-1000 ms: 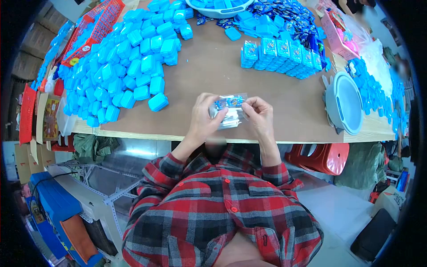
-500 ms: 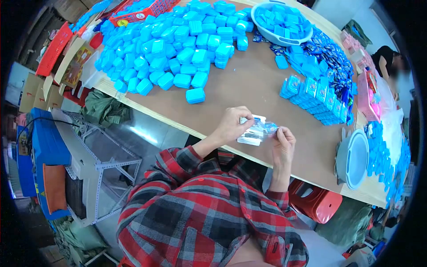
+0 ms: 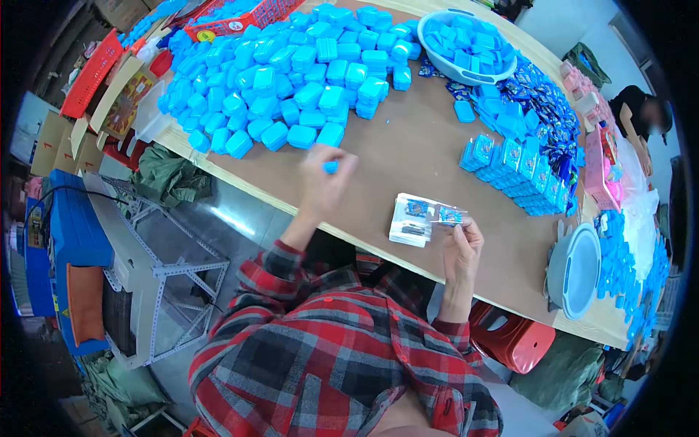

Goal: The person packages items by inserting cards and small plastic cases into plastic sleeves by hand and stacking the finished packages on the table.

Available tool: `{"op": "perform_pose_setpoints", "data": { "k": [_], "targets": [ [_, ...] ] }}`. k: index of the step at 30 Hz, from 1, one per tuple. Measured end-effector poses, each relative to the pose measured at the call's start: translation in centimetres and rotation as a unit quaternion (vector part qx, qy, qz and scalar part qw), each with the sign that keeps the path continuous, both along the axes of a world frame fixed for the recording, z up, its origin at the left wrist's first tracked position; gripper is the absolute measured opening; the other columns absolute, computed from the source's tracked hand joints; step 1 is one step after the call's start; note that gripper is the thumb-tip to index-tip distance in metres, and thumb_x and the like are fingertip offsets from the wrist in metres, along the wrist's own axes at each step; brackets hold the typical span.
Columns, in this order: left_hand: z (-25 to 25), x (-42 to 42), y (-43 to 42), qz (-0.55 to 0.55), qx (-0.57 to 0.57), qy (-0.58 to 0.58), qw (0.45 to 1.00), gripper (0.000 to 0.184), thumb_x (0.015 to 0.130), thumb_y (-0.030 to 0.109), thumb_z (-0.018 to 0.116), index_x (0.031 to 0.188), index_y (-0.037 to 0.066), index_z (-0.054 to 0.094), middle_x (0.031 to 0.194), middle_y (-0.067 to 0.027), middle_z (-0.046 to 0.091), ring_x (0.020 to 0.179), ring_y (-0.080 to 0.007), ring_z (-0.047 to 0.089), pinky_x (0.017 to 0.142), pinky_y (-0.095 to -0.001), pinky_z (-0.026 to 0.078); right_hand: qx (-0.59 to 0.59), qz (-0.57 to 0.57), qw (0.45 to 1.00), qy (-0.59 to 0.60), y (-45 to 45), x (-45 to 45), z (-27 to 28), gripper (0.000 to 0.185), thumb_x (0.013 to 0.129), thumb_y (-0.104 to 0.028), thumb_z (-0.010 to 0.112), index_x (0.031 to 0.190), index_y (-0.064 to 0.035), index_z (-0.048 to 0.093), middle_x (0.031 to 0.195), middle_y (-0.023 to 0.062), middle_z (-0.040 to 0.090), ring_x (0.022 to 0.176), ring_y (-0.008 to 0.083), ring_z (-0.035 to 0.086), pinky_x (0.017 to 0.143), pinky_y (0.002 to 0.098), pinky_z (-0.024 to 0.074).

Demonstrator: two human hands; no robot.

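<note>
My left hand (image 3: 324, 188), smeared by motion, is over a small blue plastic box (image 3: 330, 167) at the near edge of the pile. Its fingers curl round the box, and only a bit of blue shows between them. In my right hand (image 3: 462, 251), thumb and fingers pinch a small clear sticker (image 3: 450, 215) with blue print. Just left of that sticker, a stack of white-backed sticker sheets (image 3: 409, 231) lies on the brown table top (image 3: 393, 156), near its front edge.
A big pile of blue boxes (image 3: 291, 80) covers the back left. Stacked boxes with printed lids (image 3: 510, 171) stand at the right, beside blue packets (image 3: 542, 87). A basin (image 3: 466, 73) holds more blue pieces; another basin (image 3: 582, 269) sits at the right edge. Another person (image 3: 633, 120) is beyond.
My left hand has left the sticker sheets and moved left to the single blue box. My right hand stays by the stack, with the clear sticker now in plain sight.
</note>
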State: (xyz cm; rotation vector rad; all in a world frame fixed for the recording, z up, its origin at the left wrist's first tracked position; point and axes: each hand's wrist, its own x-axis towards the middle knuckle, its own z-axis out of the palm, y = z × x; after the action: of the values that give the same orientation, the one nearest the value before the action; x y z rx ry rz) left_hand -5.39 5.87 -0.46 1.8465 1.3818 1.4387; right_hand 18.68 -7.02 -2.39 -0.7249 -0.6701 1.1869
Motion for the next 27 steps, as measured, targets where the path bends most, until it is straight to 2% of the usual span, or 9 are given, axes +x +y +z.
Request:
{"op": "perform_pose_setpoints", "data": {
  "k": [1, 3, 4, 8, 14, 18, 20, 23, 27],
  "targets": [
    [-1.3, -2.1, 1.2, 0.060, 0.054, 0.048, 0.996, 0.011, 0.077, 0.007, 0.067, 0.083, 0.000, 0.061, 0.081, -0.0075, 0.059, 0.073, -0.0199, 0.054, 0.065, -0.0294, 0.044, 0.001, 0.002, 1.000, 0.008, 0.2, 0.0, 0.2, 0.013, 0.087, -0.002, 0.058, 0.100, -0.0008, 0.059, 0.098, 0.0093, 0.065, 0.090, 0.0175, 0.062, 0.087, 0.0306, 0.0457],
    [-3.2, -4.8, 2.3, 0.146, 0.015, 0.143, 0.979, 0.020, 0.078, 0.006, 0.067, 0.096, -0.001, 0.061, 0.080, -0.0072, 0.058, 0.073, -0.0188, 0.054, 0.066, -0.0291, 0.045, 0.001, 0.007, 1.000, 0.027, 0.4, -0.1, 0.4, 0.014, 0.087, -0.001, 0.057, 0.101, -0.0007, 0.059, 0.101, 0.0100, 0.064, 0.092, 0.0187, 0.062, 0.090, 0.0324, 0.0457],
    [-3.7, -5.6, 2.6, 0.144, 0.016, 0.145, 0.979, 0.020, 0.078, 0.006, 0.067, 0.096, -0.001, 0.061, 0.080, -0.0072, 0.058, 0.073, -0.0188, 0.054, 0.066, -0.0291, 0.045, 0.001, 0.005, 1.000, 0.028, 0.6, -0.3, 0.5, 0.014, 0.087, -0.001, 0.057, 0.101, -0.0007, 0.059, 0.101, 0.0100, 0.064, 0.092, 0.0187, 0.062, 0.090, 0.0324, 0.0457],
    [-6.3, -7.3, 2.2, -0.042, -0.120, 0.061, 0.990, 0.033, 0.078, 0.003, 0.066, 0.110, -0.001, 0.059, 0.087, -0.0082, 0.061, 0.079, -0.0172, 0.056, 0.070, -0.0278, 0.047, -0.028, 0.003, 0.999, 0.040, 0.9, -0.5, 0.4, 0.014, 0.089, -0.003, 0.055, 0.102, -0.0007, 0.059, 0.103, 0.0110, 0.064, 0.094, 0.0207, 0.063, 0.092, 0.0344, 0.0451],
    [-5.7, -7.5, 1.6, -0.180, -0.262, -0.071, 0.945, 0.040, 0.074, 0.002, 0.069, 0.113, -0.001, 0.061, 0.098, -0.0107, 0.063, 0.081, -0.0166, 0.057, 0.071, -0.0262, 0.048, -0.073, -0.020, 0.997, 0.012, 1.2, -0.6, 0.0, 0.018, 0.093, -0.008, 0.051, 0.106, 0.0008, 0.059, 0.103, 0.0125, 0.064, 0.095, 0.0214, 0.063, 0.091, 0.0327, 0.0455],
    [0.1, -3.0, -0.4, -0.262, -0.304, -0.271, 0.875, 0.039, 0.073, -0.004, 0.067, 0.111, -0.003, 0.061, 0.102, -0.0120, 0.064, 0.084, -0.0155, 0.058, 0.072, -0.0229, 0.048, -0.046, -0.010, 0.998, 0.028, 1.4, -0.8, 0.1, 0.018, 0.093, -0.007, 0.051, 0.107, 0.0018, 0.058, 0.103, 0.0134, 0.064, 0.095, 0.0213, 0.063, 0.091, 0.0329, 0.0454],
    [1.9, -0.6, -1.5, -0.343, -0.324, -0.338, 0.815, 0.036, 0.074, -0.005, 0.066, 0.110, -0.004, 0.062, 0.100, -0.0120, 0.065, 0.083, -0.0155, 0.058, 0.073, -0.0219, 0.048, -0.053, -0.007, 0.998, 0.020, 1.2, -0.9, 0.1, 0.018, 0.093, -0.007, 0.051, 0.106, 0.0017, 0.058, 0.104, 0.0133, 0.064, 0.095, 0.0209, 0.063, 0.091, 0.0327, 0.0454],
    [2.8, 1.6, -2.0, -0.413, -0.348, -0.301, 0.786, 0.040, 0.073, -0.001, 0.064, 0.112, -0.005, 0.059, 0.107, -0.0146, 0.063, 0.091, -0.0167, 0.059, 0.081, -0.0243, 0.047, -0.070, 0.009, 0.997, -0.003, 0.9, -0.8, 0.2, 0.016, 0.093, -0.007, 0.050, 0.104, 0.0013, 0.059, 0.104, 0.0130, 0.064, 0.094, 0.0199, 0.062, 0.091, 0.0321, 0.0451],
    [1.6, 2.7, -2.1, -0.390, -0.350, -0.318, 0.790, 0.036, 0.073, -0.003, 0.066, 0.109, -0.003, 0.061, 0.099, -0.0111, 0.064, 0.085, -0.0138, 0.058, 0.075, -0.0222, 0.047, -0.034, 0.021, 0.995, 0.094, 0.5, -0.9, 1.5, 0.013, 0.093, -0.005, 0.050, 0.099, 0.0015, 0.060, 0.102, 0.0110, 0.064, 0.092, 0.0152, 0.059, 0.088, 0.0278, 0.0438]
  ]
}}
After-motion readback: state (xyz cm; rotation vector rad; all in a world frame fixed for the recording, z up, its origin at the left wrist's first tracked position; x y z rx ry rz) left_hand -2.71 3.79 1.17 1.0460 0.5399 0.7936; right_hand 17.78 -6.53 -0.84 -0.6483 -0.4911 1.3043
